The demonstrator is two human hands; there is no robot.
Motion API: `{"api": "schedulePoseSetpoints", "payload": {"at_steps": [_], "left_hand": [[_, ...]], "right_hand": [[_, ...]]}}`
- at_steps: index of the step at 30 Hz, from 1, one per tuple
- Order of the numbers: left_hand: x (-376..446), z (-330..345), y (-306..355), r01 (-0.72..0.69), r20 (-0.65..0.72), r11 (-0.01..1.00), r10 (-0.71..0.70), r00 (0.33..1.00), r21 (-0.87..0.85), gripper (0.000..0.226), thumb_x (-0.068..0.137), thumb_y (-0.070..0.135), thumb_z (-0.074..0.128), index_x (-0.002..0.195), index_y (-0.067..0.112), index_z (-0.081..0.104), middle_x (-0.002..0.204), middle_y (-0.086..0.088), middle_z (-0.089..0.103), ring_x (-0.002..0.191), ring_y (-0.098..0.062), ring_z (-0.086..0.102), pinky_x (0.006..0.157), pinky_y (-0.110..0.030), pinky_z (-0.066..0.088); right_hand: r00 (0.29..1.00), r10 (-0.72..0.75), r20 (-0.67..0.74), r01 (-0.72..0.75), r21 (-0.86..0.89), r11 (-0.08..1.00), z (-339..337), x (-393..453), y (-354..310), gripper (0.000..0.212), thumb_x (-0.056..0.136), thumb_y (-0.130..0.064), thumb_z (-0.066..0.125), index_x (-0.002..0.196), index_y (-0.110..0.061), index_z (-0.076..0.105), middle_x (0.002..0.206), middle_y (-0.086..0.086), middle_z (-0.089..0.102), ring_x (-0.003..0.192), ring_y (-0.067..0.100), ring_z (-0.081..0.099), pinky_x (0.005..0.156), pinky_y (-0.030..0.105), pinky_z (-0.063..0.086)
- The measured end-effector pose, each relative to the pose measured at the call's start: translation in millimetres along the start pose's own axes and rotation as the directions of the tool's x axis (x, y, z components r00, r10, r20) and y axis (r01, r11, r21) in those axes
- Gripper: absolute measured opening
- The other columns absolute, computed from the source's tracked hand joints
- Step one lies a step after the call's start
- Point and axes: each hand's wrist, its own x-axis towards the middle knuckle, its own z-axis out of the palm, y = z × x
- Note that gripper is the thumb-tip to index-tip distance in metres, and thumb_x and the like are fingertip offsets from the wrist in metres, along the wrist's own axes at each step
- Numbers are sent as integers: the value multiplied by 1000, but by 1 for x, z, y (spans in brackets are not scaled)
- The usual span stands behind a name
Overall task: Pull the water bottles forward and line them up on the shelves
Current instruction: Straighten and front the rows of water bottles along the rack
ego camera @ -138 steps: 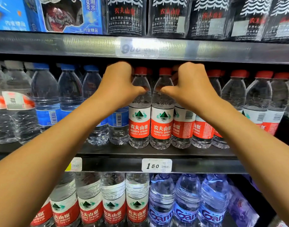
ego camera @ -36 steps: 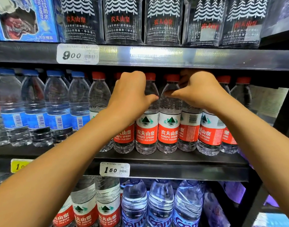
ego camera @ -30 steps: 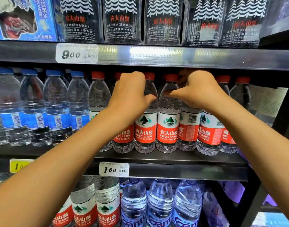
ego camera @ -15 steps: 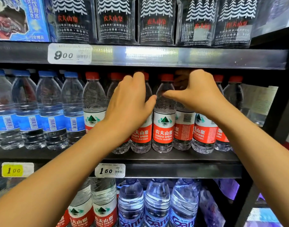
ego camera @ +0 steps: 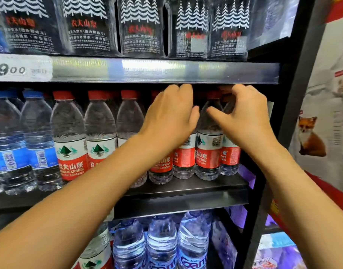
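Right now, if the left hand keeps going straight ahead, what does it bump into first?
Probably the red-capped water bottles right behind it. The left hand points into the shelf, fingers reaching over their tops, though how deep they reach is unclear.

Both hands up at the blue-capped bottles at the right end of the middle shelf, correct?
Not quite. The head view shows the left hand and right hand at the red-capped bottles at the right end of the middle shelf. The blue-capped bottles stand at the left, untouched.
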Motion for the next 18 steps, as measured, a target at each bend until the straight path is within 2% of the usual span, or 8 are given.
{"api": "schedulePoseSetpoints", "payload": {"at_steps": [3,6,9,11,15,18], "left_hand": [[12,14,6,92,95,994,-86,992,-62,27,92,29,58,79,9,44,83,-14,54,78,-38,53,62,-35,33],[27,19,8,149,190,988,-140,972,-39,39,90,21,56,62,17,29,62,0,34,69,-30,40,61,-35,29],[39,20,7,178,295,984,-177,939,21,37,89,16,55,62,17,30,63,0,32,71,-29,38,62,-34,30],[41,22,6,183,353,981,-193,915,62,36,91,15,54,63,18,30,65,0,34,70,-27,39,58,-32,28],[38,27,5,202,332,977,-215,919,72,36,89,10,54,63,18,30,65,-1,35,70,-28,42,60,-33,31],[36,27,-1,266,304,964,-262,916,29,34,86,9,55,61,16,33,63,-2,36,57,-23,37,53,-32,27]], "right_hand": [[997,70,37,-66,-82,994,6,3,6,40,78,-40,74,95,-8,57,96,12,58,95,32,56,70,30,36],[993,87,78,-78,-113,991,11,7,5,42,77,-43,73,79,-14,43,83,9,47,84,34,54,62,31,34],[992,93,83,-79,-152,985,15,13,1,51,74,-43,75,64,-18,31,71,5,40,72,31,49,50,27,26],[991,92,94,-75,-178,981,17,13,0,55,73,-40,77,61,-19,28,64,1,33,67,28,44,46,25,20],[991,97,96,-77,-193,978,17,15,3,52,76,-31,77,60,-17,29,62,-1,32,58,23,37,45,21,18],[989,102,112,-83,-162,983,17,17,7,47,75,-25,77,59,-15,33,61,2,37,52,19,37,43,23,20]]}}
